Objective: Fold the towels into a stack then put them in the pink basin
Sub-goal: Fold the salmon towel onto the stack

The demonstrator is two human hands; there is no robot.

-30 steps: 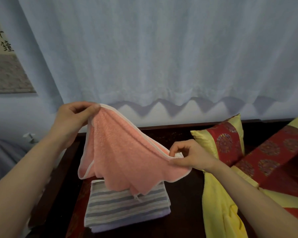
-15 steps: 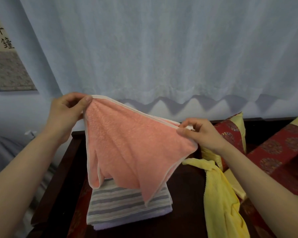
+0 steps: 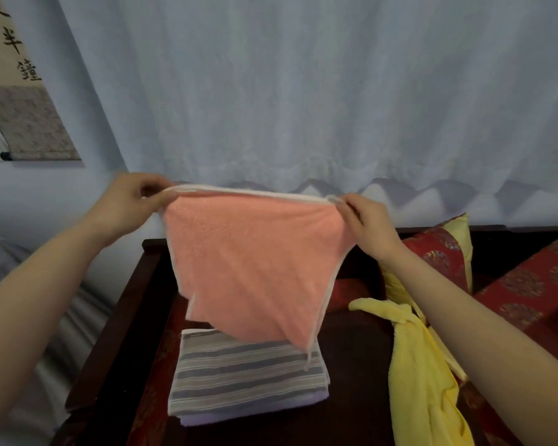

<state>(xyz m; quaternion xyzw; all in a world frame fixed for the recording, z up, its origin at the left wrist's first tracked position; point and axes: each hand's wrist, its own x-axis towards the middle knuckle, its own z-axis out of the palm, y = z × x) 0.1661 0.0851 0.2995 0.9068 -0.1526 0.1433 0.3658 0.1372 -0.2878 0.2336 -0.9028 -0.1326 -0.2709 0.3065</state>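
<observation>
A salmon-pink towel point(image 3: 252, 262) with a white border hangs in the air, its top edge stretched level between my hands. My left hand point(image 3: 132, 201) pinches its left top corner and my right hand point(image 3: 366, 220) pinches the right one. Its lower tip dangles over a folded grey-striped towel point(image 3: 245, 378), which lies on a folded lilac towel point(image 3: 207, 416) on the dark seat. A crumpled yellow towel point(image 3: 422, 375) lies to the right, under my right forearm. No pink basin is in view.
The stack sits on a dark wooden bench point(image 3: 116, 326) with red patterned upholstery. Red and yellow cushions point(image 3: 438, 255) lean at the back right. A white curtain point(image 3: 303, 91) hangs behind, and a calligraphy scroll point(image 3: 23, 101) hangs on the left wall.
My right hand has risen and moved right, pulling the pink towel's top edge taut and level. The towel now hangs flatter, higher above the striped one.
</observation>
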